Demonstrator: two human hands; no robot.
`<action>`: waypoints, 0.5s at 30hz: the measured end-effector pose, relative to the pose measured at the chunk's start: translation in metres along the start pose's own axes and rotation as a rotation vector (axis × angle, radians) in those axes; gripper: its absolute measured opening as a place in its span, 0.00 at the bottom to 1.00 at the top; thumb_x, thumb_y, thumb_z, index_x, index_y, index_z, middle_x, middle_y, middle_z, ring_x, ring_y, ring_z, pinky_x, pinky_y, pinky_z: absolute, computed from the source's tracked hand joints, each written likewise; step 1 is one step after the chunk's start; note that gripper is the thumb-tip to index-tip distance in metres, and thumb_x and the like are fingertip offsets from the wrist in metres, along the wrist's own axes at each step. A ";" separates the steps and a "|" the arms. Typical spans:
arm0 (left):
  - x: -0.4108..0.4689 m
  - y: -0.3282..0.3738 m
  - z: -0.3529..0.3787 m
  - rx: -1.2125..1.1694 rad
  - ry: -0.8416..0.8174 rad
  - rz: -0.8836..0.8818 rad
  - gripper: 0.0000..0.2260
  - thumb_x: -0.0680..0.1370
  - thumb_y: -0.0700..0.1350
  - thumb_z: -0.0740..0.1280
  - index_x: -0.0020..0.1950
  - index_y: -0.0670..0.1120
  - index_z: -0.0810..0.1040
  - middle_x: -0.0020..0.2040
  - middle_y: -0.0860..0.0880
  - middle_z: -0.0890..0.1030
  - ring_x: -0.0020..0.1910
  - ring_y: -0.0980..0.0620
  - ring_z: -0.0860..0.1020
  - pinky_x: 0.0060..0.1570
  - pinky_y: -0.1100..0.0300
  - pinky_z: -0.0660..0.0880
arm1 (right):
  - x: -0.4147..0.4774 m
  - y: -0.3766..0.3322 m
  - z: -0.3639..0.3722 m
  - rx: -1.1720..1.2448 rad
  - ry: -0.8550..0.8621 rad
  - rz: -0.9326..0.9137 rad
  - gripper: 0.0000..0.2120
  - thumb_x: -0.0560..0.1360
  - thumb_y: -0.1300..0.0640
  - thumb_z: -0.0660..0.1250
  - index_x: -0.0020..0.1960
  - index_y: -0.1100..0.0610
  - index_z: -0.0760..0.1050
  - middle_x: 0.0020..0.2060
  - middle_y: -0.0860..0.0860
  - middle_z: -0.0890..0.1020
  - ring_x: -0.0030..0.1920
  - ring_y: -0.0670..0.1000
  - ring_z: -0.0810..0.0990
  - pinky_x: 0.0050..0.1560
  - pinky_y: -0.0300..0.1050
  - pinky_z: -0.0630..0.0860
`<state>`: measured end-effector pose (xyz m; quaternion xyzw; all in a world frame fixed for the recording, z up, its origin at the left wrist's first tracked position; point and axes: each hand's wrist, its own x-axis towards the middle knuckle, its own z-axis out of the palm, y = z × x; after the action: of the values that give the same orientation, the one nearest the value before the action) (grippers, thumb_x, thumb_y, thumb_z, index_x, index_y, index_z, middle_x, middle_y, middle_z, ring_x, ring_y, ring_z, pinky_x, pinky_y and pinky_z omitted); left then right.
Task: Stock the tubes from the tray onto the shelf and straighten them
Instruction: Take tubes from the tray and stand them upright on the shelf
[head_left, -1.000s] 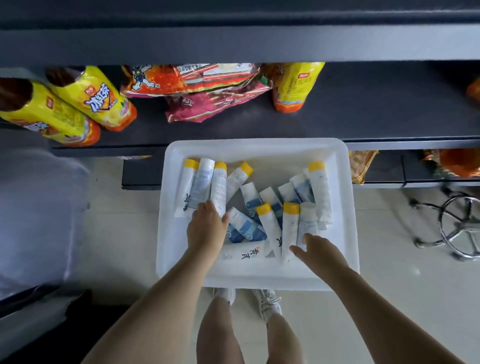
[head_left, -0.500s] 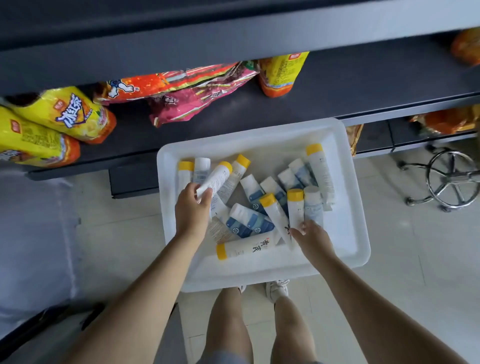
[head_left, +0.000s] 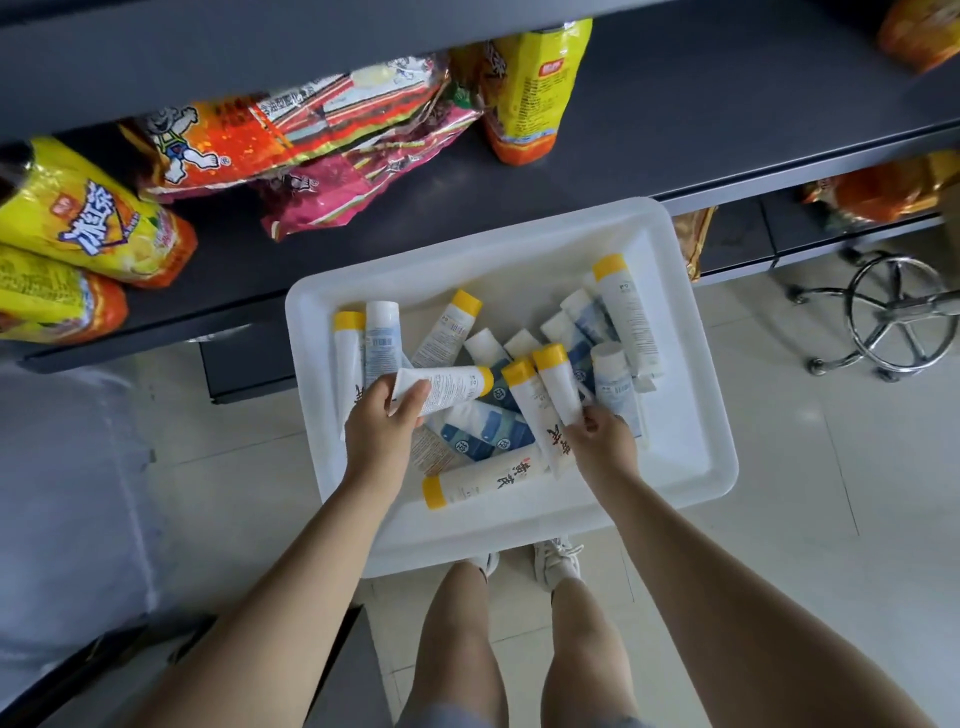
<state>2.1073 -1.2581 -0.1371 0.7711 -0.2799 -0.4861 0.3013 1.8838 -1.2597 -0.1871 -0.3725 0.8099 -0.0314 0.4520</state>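
A white tray (head_left: 691, 467) rests against the dark shelf (head_left: 675, 130) and holds several tubes, some white with yellow caps, some blue and white. My left hand (head_left: 382, 431) grips the flat end of a yellow-capped tube (head_left: 452, 387), lifted and lying crosswise over the pile. My right hand (head_left: 605, 441) pinches the lower end of another yellow-capped tube (head_left: 558, 384), which points up and away from me. A further yellow-capped tube (head_left: 483, 483) lies flat near the tray's front wall.
Snack bags (head_left: 291, 140) and yellow drink bottles (head_left: 78, 228) lie on the shelf's left and middle; its right part is bare. A chrome stool base (head_left: 893, 317) stands on the tiled floor at the right. My legs and white shoes (head_left: 558, 564) are below the tray.
My left hand has lifted a yellow-capped tube from the left row and turned it crosswise. My right hand has moved in from the tray's front and picked up another tube. The view has tilted.
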 end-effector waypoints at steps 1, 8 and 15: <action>-0.002 0.000 0.000 0.003 0.000 -0.004 0.08 0.77 0.46 0.66 0.55 0.47 0.76 0.55 0.46 0.80 0.54 0.48 0.79 0.52 0.51 0.79 | -0.001 -0.003 -0.002 0.029 -0.013 -0.008 0.08 0.73 0.58 0.63 0.50 0.59 0.76 0.42 0.55 0.79 0.42 0.56 0.76 0.38 0.45 0.69; -0.010 0.012 -0.002 0.099 0.056 0.060 0.10 0.78 0.49 0.64 0.56 0.46 0.77 0.52 0.47 0.80 0.52 0.45 0.80 0.45 0.59 0.77 | -0.007 -0.018 -0.016 0.244 -0.024 -0.002 0.14 0.79 0.56 0.57 0.36 0.56 0.69 0.31 0.51 0.72 0.33 0.51 0.69 0.30 0.42 0.63; -0.030 0.037 -0.007 0.148 0.074 0.150 0.12 0.78 0.50 0.65 0.53 0.43 0.78 0.47 0.47 0.80 0.48 0.47 0.78 0.45 0.57 0.74 | -0.033 -0.026 -0.050 0.309 0.040 -0.044 0.20 0.74 0.50 0.67 0.44 0.70 0.78 0.32 0.60 0.76 0.33 0.53 0.70 0.35 0.44 0.66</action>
<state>2.0977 -1.2594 -0.0904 0.7856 -0.3607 -0.4113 0.2891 1.8710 -1.2717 -0.1245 -0.3154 0.7960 -0.1727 0.4869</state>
